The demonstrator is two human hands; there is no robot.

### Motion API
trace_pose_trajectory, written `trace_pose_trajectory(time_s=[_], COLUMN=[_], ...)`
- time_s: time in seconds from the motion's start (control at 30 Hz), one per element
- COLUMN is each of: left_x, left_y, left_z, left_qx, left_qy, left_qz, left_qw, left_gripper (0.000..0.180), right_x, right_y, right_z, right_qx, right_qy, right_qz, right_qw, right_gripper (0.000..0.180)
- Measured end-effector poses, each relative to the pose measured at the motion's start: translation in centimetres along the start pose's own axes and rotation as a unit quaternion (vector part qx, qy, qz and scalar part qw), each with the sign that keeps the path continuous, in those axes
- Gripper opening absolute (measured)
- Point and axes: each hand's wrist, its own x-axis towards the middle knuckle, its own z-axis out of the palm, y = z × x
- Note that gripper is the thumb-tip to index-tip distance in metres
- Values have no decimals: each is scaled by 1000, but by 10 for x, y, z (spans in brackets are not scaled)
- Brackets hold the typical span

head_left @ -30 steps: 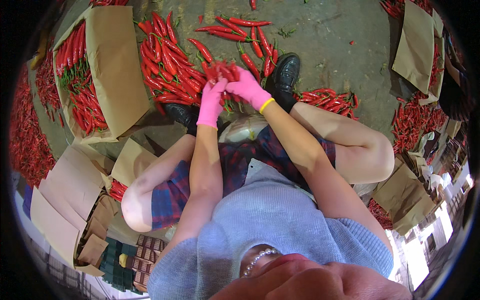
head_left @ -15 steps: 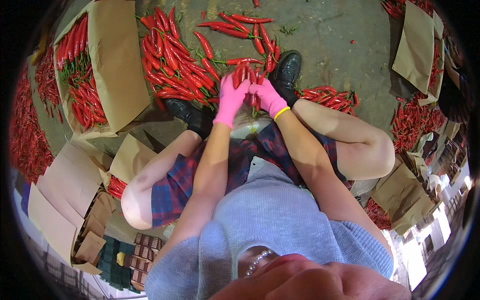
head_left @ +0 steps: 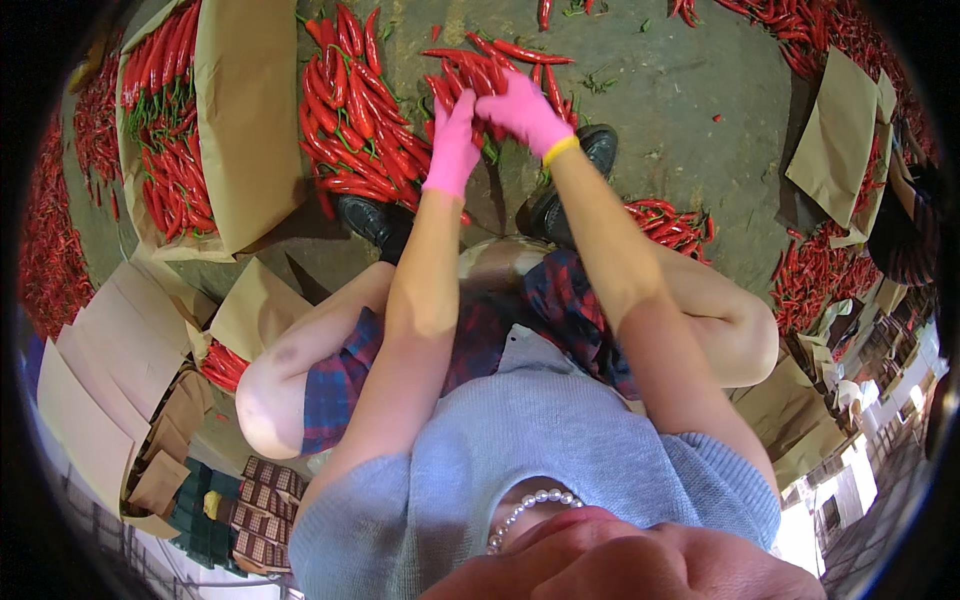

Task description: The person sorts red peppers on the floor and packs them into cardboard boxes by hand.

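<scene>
Both hands wear pink gloves and reach out in front of my feet. My left hand (head_left: 455, 150) closes on the near left side of a bunch of long red chili peppers (head_left: 468, 76). On the right side, my right hand (head_left: 524, 112), its glove edged in yellow at the wrist, has its fingers over the same bunch. Green stem ends stick out toward me below the hands. More chili peppers lie under and behind the bunch, so I cannot tell whether it touches the floor. Left of my hands a large heap of red chili peppers (head_left: 357, 110) spreads over the floor.
An open cardboard box (head_left: 245, 120) packed with chili peppers stands at the left. A smaller heap of peppers (head_left: 668, 226) lies beside my right leg. At the right are another carton (head_left: 833, 140) and larger pepper piles. My black shoes (head_left: 372, 222) flank the work spot.
Both hands have moved forward, away from my body, with the bunch of chili peppers. The right hand now reaches farther than the left, and my view has shifted slightly.
</scene>
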Motion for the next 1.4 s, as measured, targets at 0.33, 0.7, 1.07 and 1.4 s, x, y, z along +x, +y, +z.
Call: trace_pose_trajectory(time_s=[0.33,0.7,1.07,1.4], left_x=[-30,6,37,38], left_y=[-2,46,20,22], left_z=[-12,12,3,21], left_qx=[-3,41,-50,20], left_qy=[7,-55,-8,-50], left_qz=[1,23,-52,-63], left_qw=[1000,997,997,997], left_gripper=[38,33,35,36], right_x=[0,33,86,48], right_y=[6,2,-5,8], right_z=[-7,-2,-14,-35], right_qx=[19,110,-72,107], right_qy=[-192,-73,-132,-9], right_qz=[116,-69,73,-25], right_qw=[974,989,986,994], right_gripper=[37,51,40,53])
